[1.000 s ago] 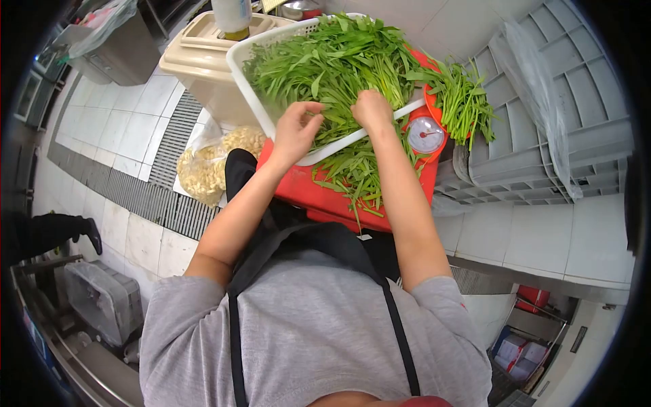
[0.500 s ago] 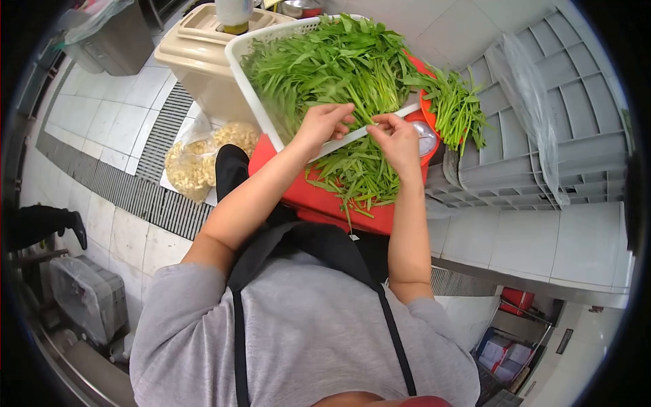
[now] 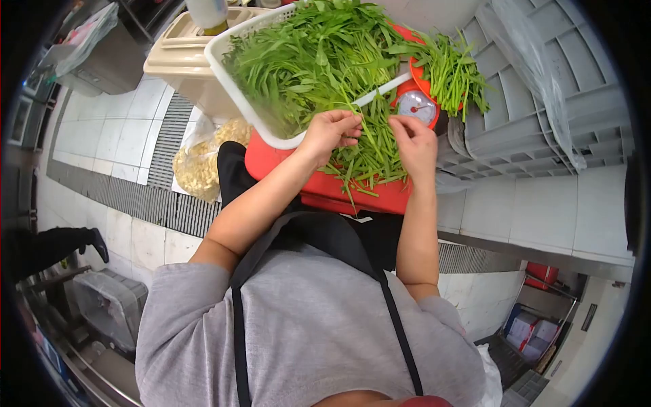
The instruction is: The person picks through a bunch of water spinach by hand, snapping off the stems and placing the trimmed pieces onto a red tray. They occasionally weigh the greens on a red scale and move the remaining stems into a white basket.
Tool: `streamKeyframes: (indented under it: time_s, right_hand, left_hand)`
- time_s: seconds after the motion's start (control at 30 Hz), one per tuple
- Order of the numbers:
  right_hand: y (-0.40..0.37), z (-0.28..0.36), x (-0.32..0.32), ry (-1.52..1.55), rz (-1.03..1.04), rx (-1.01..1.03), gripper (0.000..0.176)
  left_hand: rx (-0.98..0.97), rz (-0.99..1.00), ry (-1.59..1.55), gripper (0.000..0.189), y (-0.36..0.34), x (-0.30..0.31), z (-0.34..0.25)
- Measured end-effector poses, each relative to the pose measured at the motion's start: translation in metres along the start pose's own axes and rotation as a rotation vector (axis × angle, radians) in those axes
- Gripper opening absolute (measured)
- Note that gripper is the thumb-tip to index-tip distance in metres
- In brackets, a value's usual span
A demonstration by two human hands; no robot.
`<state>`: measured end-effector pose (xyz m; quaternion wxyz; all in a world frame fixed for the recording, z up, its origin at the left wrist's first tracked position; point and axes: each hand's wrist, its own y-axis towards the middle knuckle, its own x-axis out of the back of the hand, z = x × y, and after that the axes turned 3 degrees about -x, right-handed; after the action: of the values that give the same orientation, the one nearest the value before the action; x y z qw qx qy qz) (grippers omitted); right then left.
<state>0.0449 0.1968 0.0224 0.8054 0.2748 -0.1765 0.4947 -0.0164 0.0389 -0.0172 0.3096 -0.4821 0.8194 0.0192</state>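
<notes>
Thumb and fingers of my left hand pinch a thin green stem over the near edge of the white basket. My right hand is a short way to the right, its fingertips pressed together; anything between them is too small to make out. Leafy green vegetables fill the basket. Below both hands, a pile of cut greens lies on the red surface. A red scale with a round dial stands just beyond my right hand, with a bundle of greens in its orange pan.
Beige lidded bin and bags of pale pieces stand left. Grey crates with clear plastic stand right. A grey bin is at upper left. Another person's dark-clothed leg shows at far left, above a clear tub.
My hands have moved apart and nearer to me relative to the basket. The scale's dial, partly covered before, now shows. The view has shifted slightly.
</notes>
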Motion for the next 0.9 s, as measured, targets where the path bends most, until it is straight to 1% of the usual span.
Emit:
streamKeyframes:
  time_s: [0.03, 0.07, 0.1, 0.13, 0.17, 0.2, 0.23, 0.27, 0.3, 0.33, 0.37, 0.4, 0.43, 0.47, 0.53, 0.57, 0.6, 0.63, 0.67, 0.7, 0.73, 0.77, 0.83, 0.87, 0.9]
  right_hand:
    - [0.001, 0.005, -0.004, 0.141, 0.098, -0.032, 0.018]
    - [0.000, 0.007, -0.006, 0.144, 0.088, -0.040, 0.018]
    - [0.000, 0.009, -0.009, 0.147, 0.177, -0.103, 0.019]
    - [0.001, 0.010, -0.010, 0.150, 0.268, -0.160, 0.019]
    - [-0.001, 0.012, -0.007, 0.153, 0.262, -0.159, 0.019]
    - [-0.007, 0.014, -0.003, 0.235, 0.245, -0.149, 0.018]
    - [-0.011, 0.016, 0.000, 0.316, 0.230, -0.141, 0.018]
    - [-0.010, 0.017, 0.001, 0.317, 0.229, -0.143, 0.018]
    - [-0.011, 0.019, 0.003, 0.441, 0.165, -0.123, 0.018]
    - [-0.012, 0.020, 0.004, 0.563, 0.095, -0.102, 0.018]
    - [-0.010, 0.019, 0.005, 0.561, 0.084, -0.104, 0.018]
    - [-0.007, 0.019, 0.005, 0.574, 0.096, -0.153, 0.018]
    - [-0.002, 0.020, 0.004, 0.589, 0.109, -0.197, 0.018]
    - [0.001, 0.018, -0.004, 0.606, 0.080, -0.188, 0.016]
    - [0.003, 0.009, -0.017, 0.631, 0.085, -0.182, 0.015]
    - [0.004, 0.006, -0.022, 0.655, 0.100, -0.174, 0.015]
    - [0.001, 0.008, -0.024, 0.740, 0.134, -0.173, 0.013]
    - [-0.002, 0.009, -0.026, 0.746, 0.145, -0.170, 0.013]
    - [-0.008, 0.007, -0.028, 0.845, 0.215, -0.198, 0.013]
    - [-0.012, 0.002, -0.030, 0.942, 0.282, -0.227, 0.013]
    - [-0.016, -0.011, -0.027, 0.747, 0.330, -0.243, 0.015]
    - [-0.015, -0.023, -0.024, 0.751, 0.334, -0.238, 0.015]
    - [-0.017, -0.027, -0.017, -0.397, -0.058, 0.197, 0.020]
    - [-0.015, -0.027, -0.018, -0.250, -0.092, 0.070, 0.022]
    - [-0.010, -0.010, -0.014, -0.254, -0.098, 0.067, 0.022]
  left_hand:
    - [-0.013, -0.023, 0.018, 0.015, 0.001, -0.003, 0.000]
    - [-0.021, -0.013, 0.027, 0.015, 0.001, -0.005, -0.001]
    - [-0.014, -0.008, 0.035, 0.015, -0.002, -0.008, -0.003]
    - [-0.070, -0.003, 0.035, 0.014, -0.006, -0.013, -0.005]
    - [-0.129, 0.001, 0.033, 0.014, -0.009, -0.017, -0.008]
    - [-0.213, 0.002, 0.094, 0.015, -0.013, -0.022, -0.012]
    - [-0.210, 0.002, 0.095, 0.015, -0.016, -0.025, -0.016]
    - [-0.312, 0.043, 0.180, 0.016, -0.019, -0.027, -0.021]
    - [-0.412, 0.089, 0.266, 0.017, -0.021, -0.030, -0.025]
    - [-0.406, 0.097, 0.268, 0.017, -0.020, -0.032, -0.027]
    - [-0.337, 0.086, 0.255, 0.016, -0.017, -0.034, -0.030]
    - [-0.269, 0.076, 0.244, 0.015, -0.015, -0.036, -0.031]
    - [-0.271, 0.086, 0.246, 0.015, -0.013, -0.036, -0.028]
    - [-0.259, 0.083, 0.239, 0.016, -0.009, -0.034, -0.024]
    - [-0.224, 0.064, 0.214, 0.016, -0.008, -0.031, -0.017]
    - [-0.227, 0.056, 0.218, 0.016, -0.006, -0.026, -0.016]
    - [-0.168, 0.003, 0.089, 0.015, -0.003, -0.020, -0.015]
    - [-0.110, -0.050, -0.042, 0.015, 0.000, -0.013, -0.014]
    - [-0.102, -0.105, -0.109, 0.014, 0.005, -0.004, -0.014]
    - [-0.104, -0.113, -0.107, 0.014, 0.009, 0.007, -0.015]
    - [-0.131, -0.158, -0.070, 0.014, 0.011, 0.017, -0.018]
    - [-0.160, -0.202, -0.034, 0.014, 0.014, 0.024, -0.019]
    - [-0.182, -0.212, 0.016, 0.014, 0.008, 0.022, -0.024]
    - [-0.182, -0.189, 0.059, 0.014, 0.008, 0.021, -0.024]
    - [-0.183, -0.162, 0.099, 0.013, 0.009, 0.019, -0.022]
